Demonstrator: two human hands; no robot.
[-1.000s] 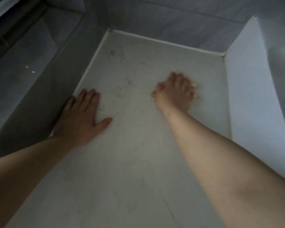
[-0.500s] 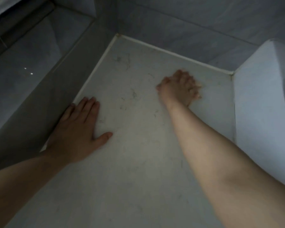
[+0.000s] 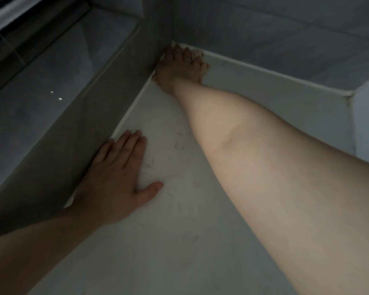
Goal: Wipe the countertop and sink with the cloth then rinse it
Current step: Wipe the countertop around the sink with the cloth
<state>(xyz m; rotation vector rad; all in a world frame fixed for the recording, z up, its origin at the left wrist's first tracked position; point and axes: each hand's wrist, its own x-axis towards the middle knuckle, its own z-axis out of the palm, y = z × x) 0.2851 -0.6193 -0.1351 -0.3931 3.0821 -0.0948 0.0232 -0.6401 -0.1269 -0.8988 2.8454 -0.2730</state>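
Note:
The pale countertop (image 3: 179, 241) has faint dark marks and runs into a far left corner. My right hand (image 3: 179, 67) reaches into that corner with the fingers bent down onto the surface. Only a small dark edge of the cloth (image 3: 201, 55) shows at the fingertips; the rest is hidden under the hand. My left hand (image 3: 115, 177) lies flat on the countertop near its left edge, fingers straight, thumb spread, holding nothing. No sink is in sight.
A grey raised ledge (image 3: 83, 124) borders the countertop on the left, with a glossy sill (image 3: 41, 92) beyond it. Grey tiled wall (image 3: 285, 39) closes the back. A white upright panel (image 3: 366, 124) stands at the right end.
My right hand has swept from the middle right of the countertop into the far left corner. My left hand stayed flat in place. The view has shifted left.

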